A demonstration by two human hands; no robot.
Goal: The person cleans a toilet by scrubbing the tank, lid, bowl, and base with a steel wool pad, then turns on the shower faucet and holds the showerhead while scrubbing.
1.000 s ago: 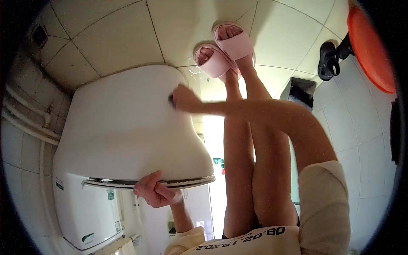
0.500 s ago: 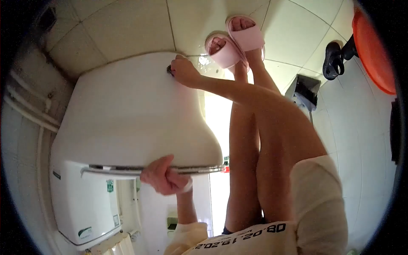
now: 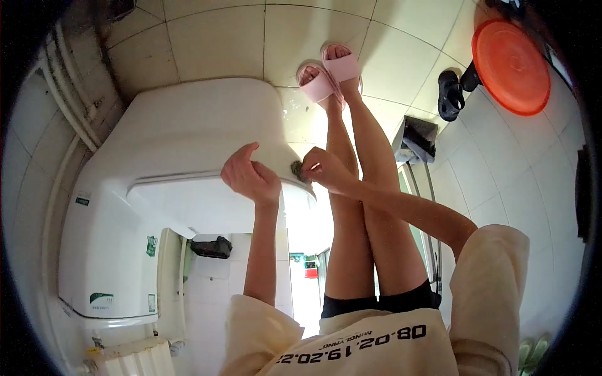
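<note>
My right hand [image 3: 326, 172] pinches a dark, wiry scouring pad [image 3: 297, 168] at the front edge of the white toilet [image 3: 194, 131], near the rim. To its left is my left hand [image 3: 251, 177], with the thumb raised and the fingers loosely bent apart. It overlaps the toilet's rim in view and holds nothing visible; whether it touches the rim is unclear. A smooth white lid or seat [image 3: 207, 203] extends below the rim line. The toilet's tank [image 3: 106, 269] has green labels.
Two feet in pink slippers [image 3: 316, 81] stand on the tiled floor beside the toilet. Further right are a dustpan [image 3: 417, 139], a black shoe [image 3: 450, 97] and a red basin [image 3: 511, 67]. White pipes [image 3: 66, 94] run along the left wall.
My right hand and the pad have moved from the toilet's side down to its front rim. My left hand has let go of the rim edge and risen. The view has shifted, showing more of the basin.
</note>
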